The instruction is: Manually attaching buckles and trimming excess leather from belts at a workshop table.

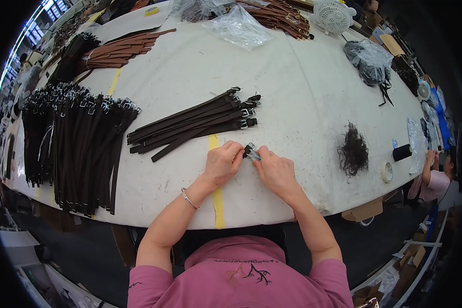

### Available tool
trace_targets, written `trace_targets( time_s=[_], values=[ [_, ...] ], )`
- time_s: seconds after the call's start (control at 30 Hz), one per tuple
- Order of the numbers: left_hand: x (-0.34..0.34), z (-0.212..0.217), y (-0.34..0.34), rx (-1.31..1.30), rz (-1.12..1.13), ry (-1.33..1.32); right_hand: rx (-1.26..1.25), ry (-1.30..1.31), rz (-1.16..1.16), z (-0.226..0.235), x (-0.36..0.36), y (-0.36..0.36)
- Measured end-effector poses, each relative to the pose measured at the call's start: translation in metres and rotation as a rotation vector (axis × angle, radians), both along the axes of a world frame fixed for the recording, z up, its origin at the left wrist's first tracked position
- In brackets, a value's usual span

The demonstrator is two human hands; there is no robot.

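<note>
My left hand [224,163] is closed on the buckle end of a dark strap [248,149], pinched between thumb and fingers. The rest of that strap is hidden by the hand. Against the buckle end, my right hand [276,172] is closed on a small silvery tool [254,155] that looks like thread snips, mostly covered by the fingers. Just beyond my hands lies a loose stack of dark brown straps [190,123], their metal buckles toward the right. To the left is a much bigger pile of similar buckled straps [82,149], hanging toward the table's near edge.
A tangle of dark thread [353,151] lies to the right, with a black thread spool [402,152] and a tape roll [387,172] beyond. Brown straps [126,49], clear plastic [241,28] and a white fan [333,16] sit at the back. Another person [431,179] works at far right.
</note>
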State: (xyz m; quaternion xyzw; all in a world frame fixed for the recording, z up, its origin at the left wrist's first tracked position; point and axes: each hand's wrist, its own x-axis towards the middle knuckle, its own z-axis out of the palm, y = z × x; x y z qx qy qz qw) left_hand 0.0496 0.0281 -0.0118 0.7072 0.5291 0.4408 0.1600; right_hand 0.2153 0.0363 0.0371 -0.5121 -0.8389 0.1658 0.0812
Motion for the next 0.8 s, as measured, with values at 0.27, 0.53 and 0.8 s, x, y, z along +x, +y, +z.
trace_targets(
  time_s=[0.27, 0.53, 0.8],
  values=[
    [-0.0019, -0.003, 0.0007, 0.023, -0.004, -0.004, 0.055, 0.009, 0.018, -0.0054, -0.0015, 0.0],
    [-0.0004, -0.0015, -0.0007, 0.011, -0.01, -0.009, -0.009, 0.03, -0.038, -0.0053, -0.003, -0.0023],
    [0.0012, 0.0004, -0.003, 0.009, -0.031, -0.01, -0.01, 0.05, -0.063, -0.0069, -0.0009, -0.0071]
  ],
)
